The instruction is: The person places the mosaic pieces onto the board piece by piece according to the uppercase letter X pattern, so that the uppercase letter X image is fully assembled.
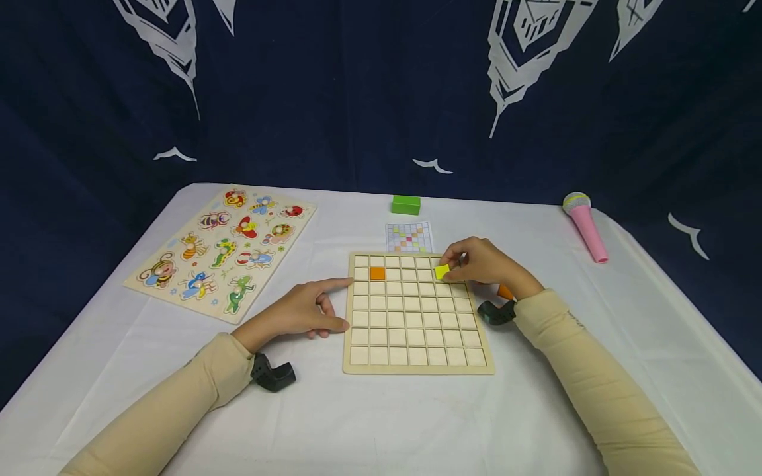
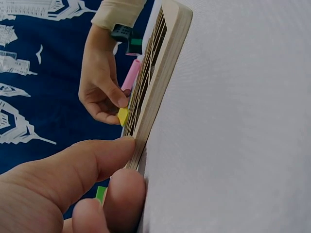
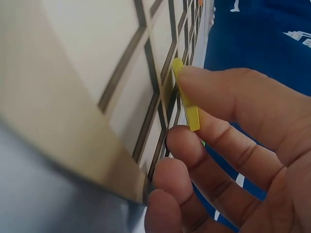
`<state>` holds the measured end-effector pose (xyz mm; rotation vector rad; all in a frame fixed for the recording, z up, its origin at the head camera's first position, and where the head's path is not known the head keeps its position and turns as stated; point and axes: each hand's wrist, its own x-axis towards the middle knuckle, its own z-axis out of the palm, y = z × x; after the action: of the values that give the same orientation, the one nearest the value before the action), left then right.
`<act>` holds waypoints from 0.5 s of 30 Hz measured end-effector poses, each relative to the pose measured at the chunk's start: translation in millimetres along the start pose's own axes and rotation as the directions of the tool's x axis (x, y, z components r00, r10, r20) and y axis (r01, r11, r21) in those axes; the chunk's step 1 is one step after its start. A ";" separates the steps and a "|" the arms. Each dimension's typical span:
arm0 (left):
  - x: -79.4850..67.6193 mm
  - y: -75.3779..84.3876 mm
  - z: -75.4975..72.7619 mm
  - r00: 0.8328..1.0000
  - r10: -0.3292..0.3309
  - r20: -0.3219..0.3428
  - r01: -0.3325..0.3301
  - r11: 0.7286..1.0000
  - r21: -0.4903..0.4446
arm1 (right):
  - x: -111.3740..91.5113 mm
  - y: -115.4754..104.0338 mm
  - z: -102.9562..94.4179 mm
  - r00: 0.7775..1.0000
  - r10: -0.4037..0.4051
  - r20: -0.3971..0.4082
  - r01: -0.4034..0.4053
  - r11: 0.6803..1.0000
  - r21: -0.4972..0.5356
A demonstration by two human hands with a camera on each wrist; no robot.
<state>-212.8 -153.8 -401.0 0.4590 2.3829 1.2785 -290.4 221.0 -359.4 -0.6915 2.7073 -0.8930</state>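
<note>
A wooden grid board [image 1: 417,370] with rows of square recesses lies flat on the table. My right hand [image 1: 485,261] pinches a yellow square tile [image 1: 441,272] over the second row from the far edge, toward the right side. Close up in the right wrist view, the yellow tile [image 3: 194,120] is tilted between thumb and fingers, its lower end near the grid. An orange tile [image 1: 378,273] sits in a recess of that same row, on the left. My left hand [image 1: 303,309] touches the board's left edge with index fingertip and thumb, the index finger straight.
Just beyond the board lies a card [image 1: 409,238] printed with a coloured grid; a green block [image 1: 405,205] stands behind it. An insect puzzle board [image 1: 208,254] occupies the left, a pink toy microphone [image 1: 589,231] the far right. An orange piece [image 1: 505,291] is partly hidden by my right wrist.
</note>
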 end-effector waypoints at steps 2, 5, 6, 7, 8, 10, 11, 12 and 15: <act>0.1 0.3 0.1 1.000 0.000 0.001 0.000 1.000 0.003 | 0.1 -1.2 0.5 1.000 0.001 0.004 -0.001 1.000 -0.010; 0.4 0.5 0.3 1.000 -0.004 0.000 0.004 1.000 0.007 | 0.7 -2.3 1.1 1.000 0.002 0.013 -0.001 1.000 -0.026; 0.5 0.6 0.3 1.000 -0.005 0.000 0.005 1.000 0.007 | 0.7 -2.7 1.2 1.000 0.001 0.017 -0.001 1.000 -0.031; 0.6 0.6 0.3 1.000 -0.006 0.000 0.006 1.000 0.006 | 1.1 -2.7 1.3 1.000 0.000 0.021 0.001 0.999 -0.036; 0.6 0.5 0.3 1.000 -0.008 0.000 0.008 1.000 0.005 | 1.3 -2.7 1.4 1.000 0.002 0.025 -0.001 0.999 -0.040; 0.7 0.4 0.4 1.000 -0.009 0.000 0.009 1.000 0.004 | 1.9 -2.4 1.5 1.000 0.010 0.028 -0.008 0.999 -0.049; 0.7 0.4 0.4 1.000 -0.010 0.001 0.010 1.000 0.003 | 1.8 -2.6 1.4 0.999 0.013 0.030 -0.012 0.999 -0.051; 0.7 0.4 0.4 1.000 -0.009 0.002 0.009 1.000 0.003 | 2.1 -2.4 1.4 0.999 0.018 0.030 -0.017 0.998 -0.054; 0.7 0.2 0.3 1.000 -0.007 0.001 0.007 1.000 0.005 | 2.2 -2.9 0.9 0.999 0.033 0.028 -0.031 0.998 -0.060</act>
<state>-213.3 -153.1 -401.1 0.4522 2.3850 1.2697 -290.9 217.4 -358.5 -0.6651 2.7214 -0.7919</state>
